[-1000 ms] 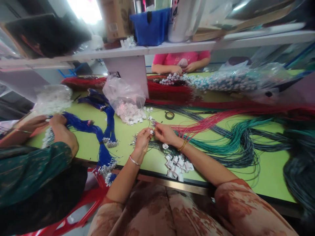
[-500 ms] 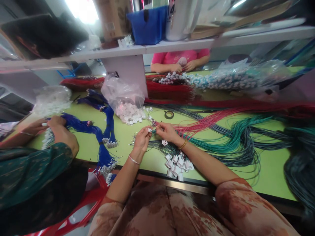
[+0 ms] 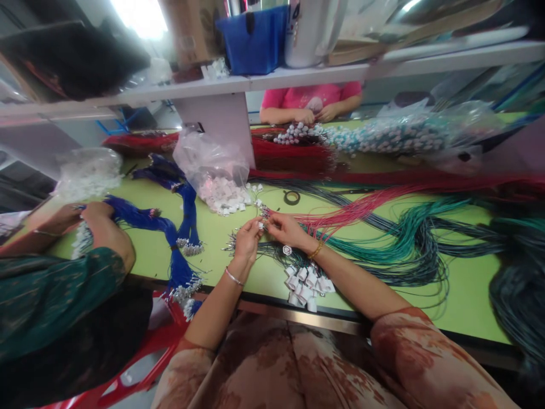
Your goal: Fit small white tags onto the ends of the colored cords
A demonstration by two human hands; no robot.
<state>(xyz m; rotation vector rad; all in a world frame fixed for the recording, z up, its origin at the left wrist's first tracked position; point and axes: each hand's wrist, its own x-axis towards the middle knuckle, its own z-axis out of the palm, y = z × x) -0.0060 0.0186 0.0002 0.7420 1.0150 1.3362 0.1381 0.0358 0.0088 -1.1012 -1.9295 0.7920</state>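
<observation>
Plainly, in the head view, our left hand (image 3: 247, 238) has thumb and fingertips together, clamped on a small white connector (image 3: 261, 226) above the green surface (image 3: 468, 289). Our right hand (image 3: 284, 230) is just to the right of it, fingertips bent in toward the same piece; whether they grip a wire we cannot tell, as the detail is too small.

The relation that matters lies in that narrow gap: the connector sits at the left hand's fingertips, directly left of the right hand's, so the left hand is the nearer one. We cannot make out its long axis.

Just beyond the fingertips we see the ends of the pink wires (image 3: 366, 205), whose length runs off to the far right. Green wires (image 3: 392, 241) stretch rightward from behind the right wrist. On the near side, between our forearms, lies a pile of white housings (image 3: 304, 284). On the far side, a clear bag (image 3: 204, 156) spills more white pieces (image 3: 225, 196), left of a tape roll (image 3: 292, 197).
</observation>
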